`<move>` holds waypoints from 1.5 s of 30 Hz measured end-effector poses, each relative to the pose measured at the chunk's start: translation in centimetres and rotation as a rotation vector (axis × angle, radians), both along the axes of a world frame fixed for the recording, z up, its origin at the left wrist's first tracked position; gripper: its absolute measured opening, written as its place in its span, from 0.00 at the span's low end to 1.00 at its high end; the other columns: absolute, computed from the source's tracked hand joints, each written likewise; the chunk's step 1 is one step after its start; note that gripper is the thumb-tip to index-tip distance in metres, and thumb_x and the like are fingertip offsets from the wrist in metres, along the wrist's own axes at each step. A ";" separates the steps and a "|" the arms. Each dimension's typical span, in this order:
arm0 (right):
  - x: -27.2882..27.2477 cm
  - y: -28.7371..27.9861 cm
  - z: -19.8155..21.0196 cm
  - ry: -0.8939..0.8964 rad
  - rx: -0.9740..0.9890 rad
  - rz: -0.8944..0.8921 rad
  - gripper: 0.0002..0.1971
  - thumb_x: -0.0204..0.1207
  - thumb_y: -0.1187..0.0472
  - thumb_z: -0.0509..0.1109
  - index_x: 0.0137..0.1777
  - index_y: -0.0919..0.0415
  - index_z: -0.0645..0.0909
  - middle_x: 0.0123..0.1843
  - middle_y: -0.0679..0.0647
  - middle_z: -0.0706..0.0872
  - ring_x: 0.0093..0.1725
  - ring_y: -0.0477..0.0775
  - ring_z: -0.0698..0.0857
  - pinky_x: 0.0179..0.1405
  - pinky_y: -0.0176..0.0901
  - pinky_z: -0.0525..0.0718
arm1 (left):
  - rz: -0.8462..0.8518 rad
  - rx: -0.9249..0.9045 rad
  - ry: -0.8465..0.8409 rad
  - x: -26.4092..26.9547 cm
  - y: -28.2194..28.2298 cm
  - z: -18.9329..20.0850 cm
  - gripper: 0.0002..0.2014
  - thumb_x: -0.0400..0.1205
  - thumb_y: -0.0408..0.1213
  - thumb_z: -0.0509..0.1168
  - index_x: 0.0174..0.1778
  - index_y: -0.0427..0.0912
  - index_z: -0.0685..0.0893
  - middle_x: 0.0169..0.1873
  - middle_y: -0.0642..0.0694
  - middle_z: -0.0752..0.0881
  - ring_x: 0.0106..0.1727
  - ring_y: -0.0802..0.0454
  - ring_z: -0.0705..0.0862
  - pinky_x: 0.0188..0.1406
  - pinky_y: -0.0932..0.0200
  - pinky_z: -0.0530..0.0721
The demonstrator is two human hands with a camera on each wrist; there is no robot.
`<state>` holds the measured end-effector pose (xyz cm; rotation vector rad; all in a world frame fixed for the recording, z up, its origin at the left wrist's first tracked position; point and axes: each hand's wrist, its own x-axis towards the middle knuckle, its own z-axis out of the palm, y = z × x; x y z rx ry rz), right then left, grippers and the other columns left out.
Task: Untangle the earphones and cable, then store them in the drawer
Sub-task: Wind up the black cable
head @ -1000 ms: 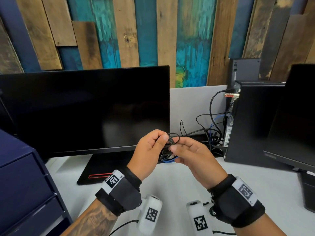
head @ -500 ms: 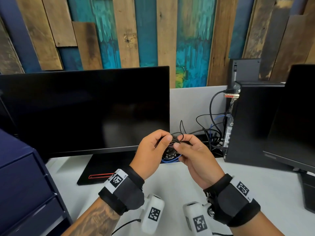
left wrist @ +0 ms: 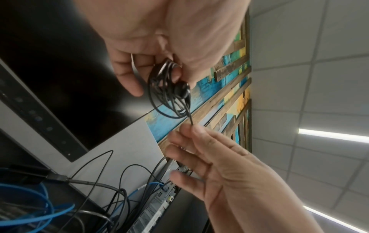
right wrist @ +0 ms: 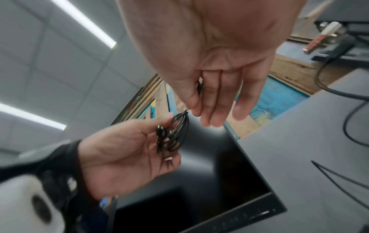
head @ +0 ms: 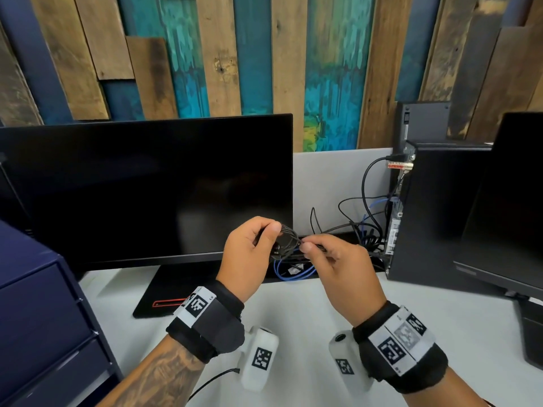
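Note:
A small bundle of coiled black earphone cable (head: 285, 240) (left wrist: 169, 93) (right wrist: 175, 134) hangs in the air in front of the monitor. My left hand (head: 252, 251) (left wrist: 159, 52) (right wrist: 127, 152) pinches the coil between thumb and fingers. My right hand (head: 332, 265) (left wrist: 199, 141) (right wrist: 209, 97) pinches one loose strand that leads out of the coil, just right of it. An earbud (left wrist: 180, 90) shows inside the coil in the left wrist view. The dark blue drawer unit (head: 38, 312) stands at the left edge of the desk, its drawers closed.
A black monitor (head: 141, 189) stands behind the hands on the white desk (head: 293, 312). A black computer tower (head: 435, 212) with black and blue cables (head: 293, 274) sits at the right. A second monitor (head: 511, 201) fills the far right.
Both hands rose slightly. The right hand drew a strand out to the right, so the hands now stand a little apart with the cable stretched between them.

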<state>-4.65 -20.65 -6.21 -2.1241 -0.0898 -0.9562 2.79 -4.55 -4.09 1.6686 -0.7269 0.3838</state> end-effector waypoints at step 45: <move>-0.1 1.8 1.0 0.327 0.993 0.576 0.19 0.78 0.64 0.76 0.64 0.64 0.74 0.39 0.55 0.87 0.30 0.47 0.81 0.27 0.37 0.80 | -0.060 0.021 -0.086 -0.5 -1.0 -1.1 0.08 0.88 0.33 0.65 0.45 0.48 0.87 0.37 0.55 0.87 0.42 0.60 0.85 0.43 0.71 0.80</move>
